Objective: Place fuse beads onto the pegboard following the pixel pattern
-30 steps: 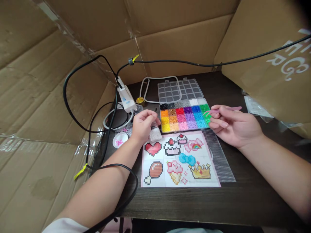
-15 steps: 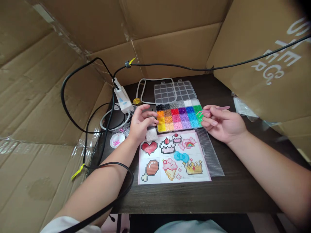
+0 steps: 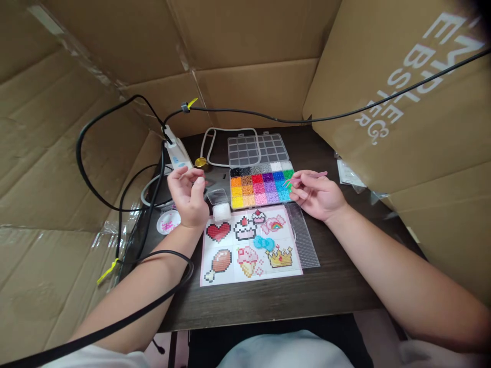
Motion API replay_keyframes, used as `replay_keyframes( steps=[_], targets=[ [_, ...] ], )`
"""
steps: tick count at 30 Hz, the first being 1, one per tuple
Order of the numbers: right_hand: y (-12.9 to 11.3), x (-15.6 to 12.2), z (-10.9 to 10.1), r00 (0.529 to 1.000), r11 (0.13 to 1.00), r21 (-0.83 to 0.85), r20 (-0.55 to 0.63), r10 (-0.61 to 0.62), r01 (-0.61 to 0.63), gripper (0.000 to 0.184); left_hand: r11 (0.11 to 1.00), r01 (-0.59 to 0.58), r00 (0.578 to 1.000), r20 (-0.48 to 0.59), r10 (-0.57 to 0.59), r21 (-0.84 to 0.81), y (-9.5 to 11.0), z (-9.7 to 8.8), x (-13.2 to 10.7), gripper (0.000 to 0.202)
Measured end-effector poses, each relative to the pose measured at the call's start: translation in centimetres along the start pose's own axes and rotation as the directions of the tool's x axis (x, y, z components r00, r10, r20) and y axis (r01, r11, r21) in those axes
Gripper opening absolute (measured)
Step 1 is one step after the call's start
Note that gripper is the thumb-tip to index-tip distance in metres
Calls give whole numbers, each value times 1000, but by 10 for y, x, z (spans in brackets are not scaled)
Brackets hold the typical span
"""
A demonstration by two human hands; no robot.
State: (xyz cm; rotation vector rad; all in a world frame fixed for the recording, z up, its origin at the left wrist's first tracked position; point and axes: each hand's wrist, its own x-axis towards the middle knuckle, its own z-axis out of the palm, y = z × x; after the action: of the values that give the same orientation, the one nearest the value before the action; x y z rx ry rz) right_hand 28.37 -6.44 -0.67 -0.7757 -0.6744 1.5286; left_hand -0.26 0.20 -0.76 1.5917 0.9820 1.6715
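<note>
My right hand (image 3: 316, 193) pinches a pair of pink tweezers (image 3: 320, 175), their tips by the right side of a sectioned bead box (image 3: 231, 197) filled with colourful small beads. My left hand (image 3: 190, 199) is raised, palm up, fingers loosely curled and apart, with nothing in it. Just right of it stands a small clear box (image 3: 221, 212) of white beads with its lid (image 3: 217, 196) up. A pattern sheet (image 3: 224, 243) lies in front, showing a heart, cakes, a drumstick, an ice cream and a crown. A blue bead bow (image 3: 264, 243) rests on it.
A clear mesh pegboard (image 3: 305, 237) lies partly under the sheet's right side. At left are a white dish (image 3: 169, 223) of pink beads, a power strip (image 3: 178, 153) and black cables (image 3: 118, 209), one crossing my left forearm. Cardboard walls (image 3: 253, 92) surround the dark table (image 3: 245, 301).
The view has turned right. My left hand has moved left, away from the small box, whose raised lid now shows. My right hand keeps the tweezers near the bead box's right side.
</note>
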Motion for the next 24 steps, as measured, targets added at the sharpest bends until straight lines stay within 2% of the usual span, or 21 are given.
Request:
replay_keyframes(
  steps=[3,6,7,8,10,11,12,14,15,16,18,20,22,23,24],
  targets=[
    [2,0,0,999,1000,-13,40,3,-2,24,977,-178,977,-97,190,116,13,2,-4,31],
    [4,0,0,998,1000,-27,68,7,-5,27,920,-333,931,-81,356,207,30,6,-12,27],
    [5,0,1,997,999,-33,82,10,-7,27,852,-461,876,-23,481,249,36,7,-16,26],
    [6,0,1,995,999,-40,98,14,-10,27,761,-601,791,44,610,246,42,9,-20,30],
    [7,1,0,991,998,-57,133,21,-14,26,662,-722,691,241,681,201,54,12,-31,37],
    [7,1,0,988,998,-66,151,28,-18,25,625,-765,640,291,711,154,59,13,-38,35],
    [7,1,-1,985,997,-77,168,38,-26,25,608,-788,600,351,719,102,65,16,-45,32],
    [7,1,-2,976,993,-104,203,72,-52,26,581,-814,536,385,751,0,74,22,-61,26],
    [7,1,-2,971,990,-120,222,93,-67,27,582,-812,520,401,754,-41,78,26,-70,24],
    [7,1,-2,965,987,-136,238,112,-81,27,571,-815,503,369,782,-99,82,30,-79,25],
    [8,1,-1,954,981,-165,266,140,-98,27,562,-795,494,296,818,-227,87,41,-97,25],
    [8,1,-1,946,977,-186,284,155,-104,27,574,-760,468,358,808,-303,91,52,-113,15],
    [9,1,0,941,973,-204,295,164,-106,26,480,-776,356,344,869,-409,94,62,-127,16],
    [9,1,0,940,972,-211,297,166,-105,25,480,-779,308,420,854,-404,96,65,-132,18],
    [10,1,1,941,971,-215,296,164,-102,25,516,-777,274,545,792,-360,97,67,-138,14]
  ],
)
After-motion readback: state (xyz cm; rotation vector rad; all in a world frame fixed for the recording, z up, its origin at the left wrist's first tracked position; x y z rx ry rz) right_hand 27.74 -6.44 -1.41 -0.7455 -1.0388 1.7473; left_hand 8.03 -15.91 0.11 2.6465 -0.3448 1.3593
